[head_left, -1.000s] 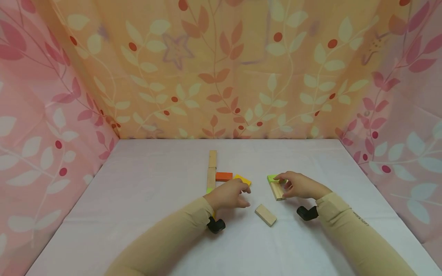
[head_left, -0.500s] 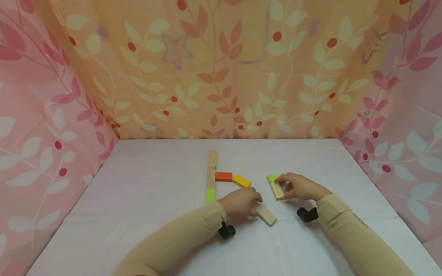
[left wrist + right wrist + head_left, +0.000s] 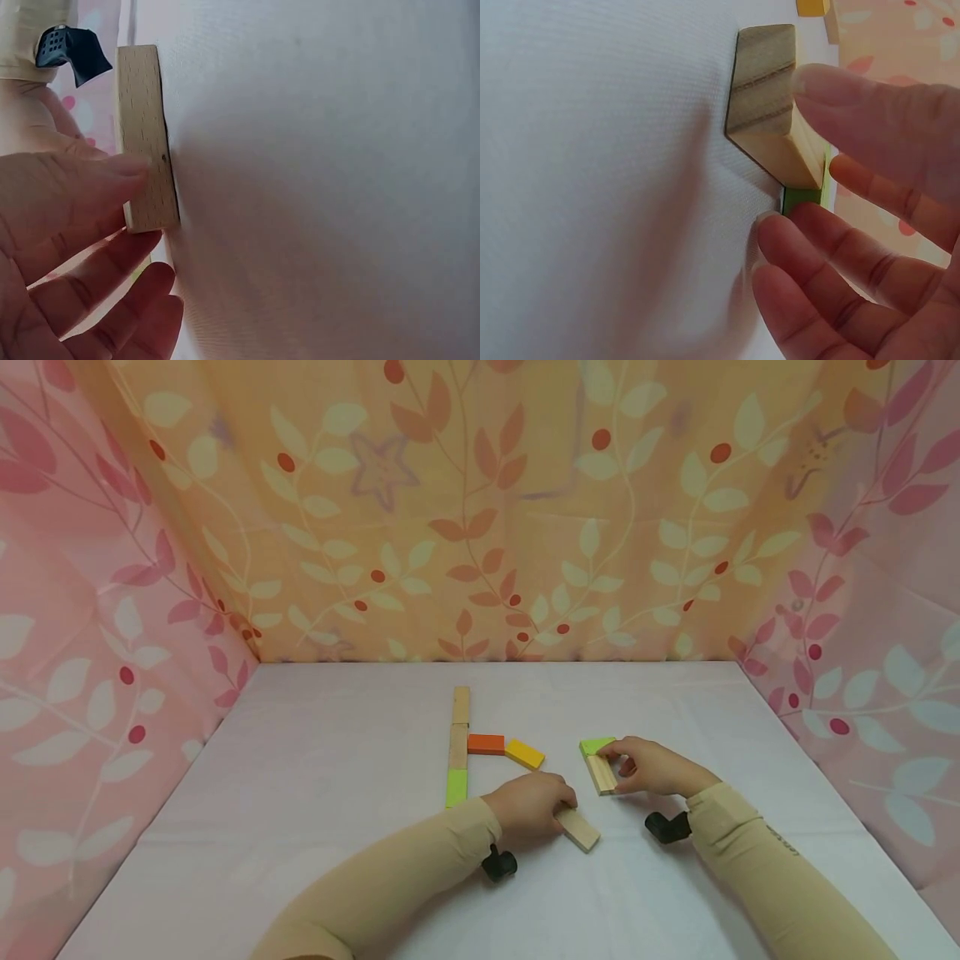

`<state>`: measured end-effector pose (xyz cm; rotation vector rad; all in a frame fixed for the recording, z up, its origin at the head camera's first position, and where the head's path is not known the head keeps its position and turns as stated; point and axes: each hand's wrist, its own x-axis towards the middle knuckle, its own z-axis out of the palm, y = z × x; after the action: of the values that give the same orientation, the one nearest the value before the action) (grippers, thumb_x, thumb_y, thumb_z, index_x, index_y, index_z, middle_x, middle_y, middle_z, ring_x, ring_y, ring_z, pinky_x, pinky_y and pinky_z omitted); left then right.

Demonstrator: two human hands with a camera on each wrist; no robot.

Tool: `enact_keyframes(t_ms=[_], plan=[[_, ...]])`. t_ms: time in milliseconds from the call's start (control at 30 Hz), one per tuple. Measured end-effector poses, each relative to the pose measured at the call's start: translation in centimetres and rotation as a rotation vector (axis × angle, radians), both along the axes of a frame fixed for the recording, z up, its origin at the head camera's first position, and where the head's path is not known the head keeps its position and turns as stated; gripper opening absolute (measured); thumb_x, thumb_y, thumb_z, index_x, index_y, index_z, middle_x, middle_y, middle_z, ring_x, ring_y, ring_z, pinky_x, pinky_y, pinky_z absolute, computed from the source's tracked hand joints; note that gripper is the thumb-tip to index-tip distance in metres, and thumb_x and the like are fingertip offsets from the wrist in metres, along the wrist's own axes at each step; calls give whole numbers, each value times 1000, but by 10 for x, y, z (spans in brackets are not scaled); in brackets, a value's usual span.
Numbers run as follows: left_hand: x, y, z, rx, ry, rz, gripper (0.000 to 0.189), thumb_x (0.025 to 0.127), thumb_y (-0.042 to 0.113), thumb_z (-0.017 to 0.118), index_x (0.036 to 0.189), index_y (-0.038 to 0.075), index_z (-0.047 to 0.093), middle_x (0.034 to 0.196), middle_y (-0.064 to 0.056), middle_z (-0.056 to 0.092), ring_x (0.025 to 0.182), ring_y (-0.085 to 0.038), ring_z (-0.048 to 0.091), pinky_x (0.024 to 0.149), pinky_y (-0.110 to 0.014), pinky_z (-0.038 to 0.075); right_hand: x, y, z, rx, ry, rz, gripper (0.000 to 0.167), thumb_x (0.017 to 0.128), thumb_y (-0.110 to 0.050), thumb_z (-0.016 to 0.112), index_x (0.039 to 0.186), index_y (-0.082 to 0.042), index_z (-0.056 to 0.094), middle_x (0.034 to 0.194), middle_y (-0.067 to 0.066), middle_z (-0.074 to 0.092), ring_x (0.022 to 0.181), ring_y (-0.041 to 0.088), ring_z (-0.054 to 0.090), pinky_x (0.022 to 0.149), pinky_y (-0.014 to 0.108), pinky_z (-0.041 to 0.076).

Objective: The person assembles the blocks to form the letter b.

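In the head view my left hand [image 3: 527, 806] is at the upper left end of a plain wooden block [image 3: 580, 832] lying on the cloth. The left wrist view shows the thumb across the face of this block [image 3: 144, 135] and the index finger behind it; the other fingers curl below. Farther right, my right hand [image 3: 654, 765] holds another plain wooden block [image 3: 602, 774], which lies against a light green block [image 3: 596, 747]. Seen from the right wrist, the thumb presses the edge of that plain block [image 3: 763, 79], with fingertips near the green block [image 3: 802, 196].
Left of the hands, two plain blocks [image 3: 461, 706] and a green block [image 3: 457, 787] form a line. A red-orange block [image 3: 486, 744] sticks out from it, followed by an angled yellow block [image 3: 525, 753]. White cloth [image 3: 315, 760] covers the table; patterned curtains [image 3: 480, 510] enclose it.
My left hand has moved right and toward the viewer, from beside the yellow block to the loose plain block, and its fingers have closed there. The right hand stays nearly still.
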<state>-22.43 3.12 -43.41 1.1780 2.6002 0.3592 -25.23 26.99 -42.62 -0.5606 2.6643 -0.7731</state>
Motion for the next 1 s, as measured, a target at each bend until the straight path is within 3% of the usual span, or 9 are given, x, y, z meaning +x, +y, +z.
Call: enact_keyframes(t_ms=[233,500,767,1000], plan=[[1,-2,0,2,-58,43,19,74,24,76,89,21,64,76,11,52,70,-5,47,63,-17,39,0,-1,1,-3,-4,3,56,72,-11,76,122,-4,53,107,11,54,87,22,56,72,32,47],[0,-8,0,-6,-28,74,16,75,21,73,78,22,57,72,9,51,67,-7,45,60,-19,38,0,-1,2,-4,-20,2,58,72,-12,77,123,-4,52,109,11,54,87,20,55,73,33,47],[-2,-15,4,55,-49,107,14,75,21,73,78,22,59,71,9,51,68,-6,47,60,-18,40,-1,1,5,19,-15,-17,58,72,-17,78,122,-5,52,109,11,55,86,20,56,73,34,48],[-13,-21,7,70,-36,75,17,75,20,74,82,20,60,72,9,51,70,-6,46,60,-17,40,-2,0,10,-4,-5,-2,59,71,-16,78,122,-3,51,107,14,54,86,22,56,71,33,48]])
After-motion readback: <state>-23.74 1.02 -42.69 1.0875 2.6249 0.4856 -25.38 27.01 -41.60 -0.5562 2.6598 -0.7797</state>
